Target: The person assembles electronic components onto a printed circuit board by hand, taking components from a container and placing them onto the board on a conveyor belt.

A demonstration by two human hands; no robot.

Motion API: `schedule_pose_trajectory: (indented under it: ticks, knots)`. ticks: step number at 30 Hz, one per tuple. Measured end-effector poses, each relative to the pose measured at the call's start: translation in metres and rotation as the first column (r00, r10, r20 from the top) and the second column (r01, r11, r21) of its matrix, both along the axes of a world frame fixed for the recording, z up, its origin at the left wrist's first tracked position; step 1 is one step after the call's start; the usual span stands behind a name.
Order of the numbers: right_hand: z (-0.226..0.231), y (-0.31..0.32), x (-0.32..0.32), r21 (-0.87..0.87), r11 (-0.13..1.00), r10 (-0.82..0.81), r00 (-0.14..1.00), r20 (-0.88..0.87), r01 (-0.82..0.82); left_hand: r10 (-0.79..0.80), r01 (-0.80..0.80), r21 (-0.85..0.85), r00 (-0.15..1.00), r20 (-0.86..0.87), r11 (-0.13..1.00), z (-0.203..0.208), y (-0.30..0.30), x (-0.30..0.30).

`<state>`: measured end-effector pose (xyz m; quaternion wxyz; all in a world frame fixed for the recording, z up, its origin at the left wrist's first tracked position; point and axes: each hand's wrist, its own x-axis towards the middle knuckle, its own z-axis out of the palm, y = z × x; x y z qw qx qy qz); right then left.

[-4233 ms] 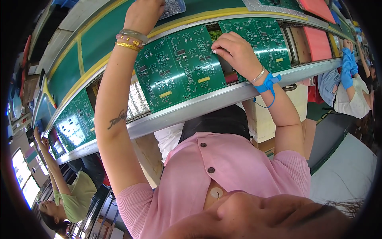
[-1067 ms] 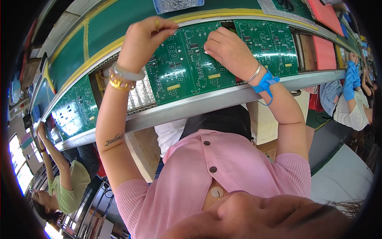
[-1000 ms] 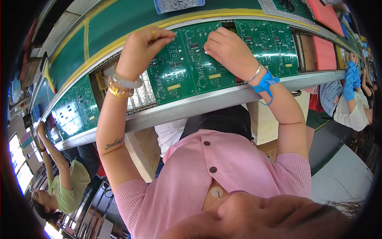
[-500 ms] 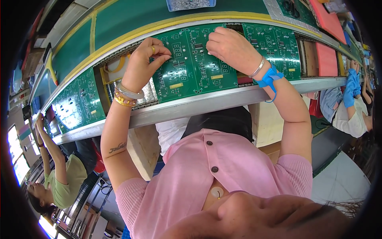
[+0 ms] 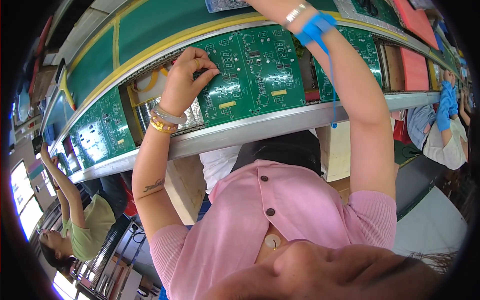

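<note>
A green circuit board panel (image 5: pixel 245 97) lies between metal rails before me, with small parts and several digit displays on it. Over its left part is my left hand (image 5: pixel 187 80), thumb and forefinger pinched close to the surface. Whatever they may hold is too small to make out. My right hand (image 5: pixel 274 9) reaches to the top edge of the view, beside a blue-rimmed bin (image 5: pixel 220 5) of small clear parts. Its fingers are cut off by the picture's edge. A blue wrist strap (image 5: pixel 316 30) with a hanging cord circles the right wrist.
More green boards sit along the rails, one at the left (image 5: pixel 102 130) and one at the right (image 5: pixel 362 60). The front metal rail (image 5: pixel 240 129) runs below my forearms. A coworker (image 5: pixel 92 225) sits at the left; another person's blue sleeve (image 5: pixel 446 107) shows far right.
My right hand has left the board and moved up to the bin. My left hand stays pinched over the panel. The boards have shifted slightly to the right.
</note>
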<state>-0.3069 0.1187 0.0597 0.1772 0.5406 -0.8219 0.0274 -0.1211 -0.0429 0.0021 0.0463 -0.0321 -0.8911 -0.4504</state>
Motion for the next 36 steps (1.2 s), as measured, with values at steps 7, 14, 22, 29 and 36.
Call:
schedule_pose_trajectory:
  ticks: [7, 14, 22, 29, 36]
  knots:
    - [-0.043, -0.020, -0.029, -0.092, 0.995, -0.029, 0.999, -0.030, 0.026, -0.029, 0.015, -0.182, 0.997, -0.072, 0.983, 0.004, 0.010, -0.007]
    - [-0.023, -0.008, -0.012, -0.195, 0.979, -0.036, 0.988, 0.150, 0.065, -0.030, 0.005, -0.243, 0.994, -0.101, 0.970, 0.007, 0.011, -0.008]
    - [-0.005, 0.037, 0.031, -0.406, 0.913, 0.161, 0.897, 0.412, 0.023, -0.099, 0.044, -0.339, 0.984, -0.146, 0.940, 0.008, 0.013, -0.007]
    - [-0.034, 0.079, 0.043, -0.432, 0.900, 0.173, 0.865, 0.471, 0.055, -0.218, 0.081, -0.508, 0.952, -0.216, 0.857, 0.014, 0.016, -0.011]
    - [-0.050, 0.105, 0.060, -0.365, 0.929, 0.148, 0.837, 0.527, 0.066, -0.219, 0.139, -0.342, 0.953, -0.209, 0.929, 0.020, 0.007, -0.026]
